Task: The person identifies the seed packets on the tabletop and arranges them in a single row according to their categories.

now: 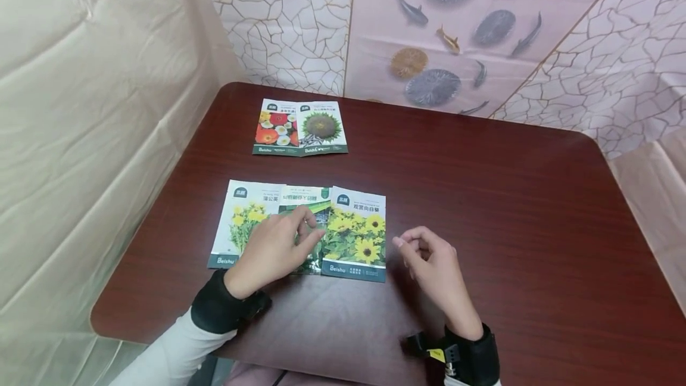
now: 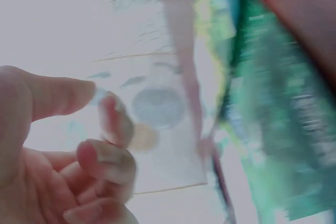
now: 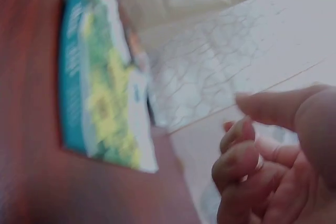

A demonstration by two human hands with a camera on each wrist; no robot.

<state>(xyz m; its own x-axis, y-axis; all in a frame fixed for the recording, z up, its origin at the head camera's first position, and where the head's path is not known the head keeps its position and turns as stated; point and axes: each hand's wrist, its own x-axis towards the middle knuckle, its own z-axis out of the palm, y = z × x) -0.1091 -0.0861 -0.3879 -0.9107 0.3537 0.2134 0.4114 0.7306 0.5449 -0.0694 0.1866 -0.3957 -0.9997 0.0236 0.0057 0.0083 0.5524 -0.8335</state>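
Three seed packets lie side by side with edges overlapping near the front of the table. On the left is a white packet with yellow flowers, in the middle a green packet, and on the right a sunflower packet. Over the left and middle packets hovers my left hand, its fingers loosely bent and holding nothing; it hides part of both. Just right of the sunflower packet, my right hand is empty too, fingers loosely curled. Both wrist views show bare fingers, with the packets blurred beside them.
Farther back on the brown table lie two more overlapping packets, one with red and white flowers and one with a large sunflower head. A patterned cloth hangs behind the table, and a pale curtain stands along its left.
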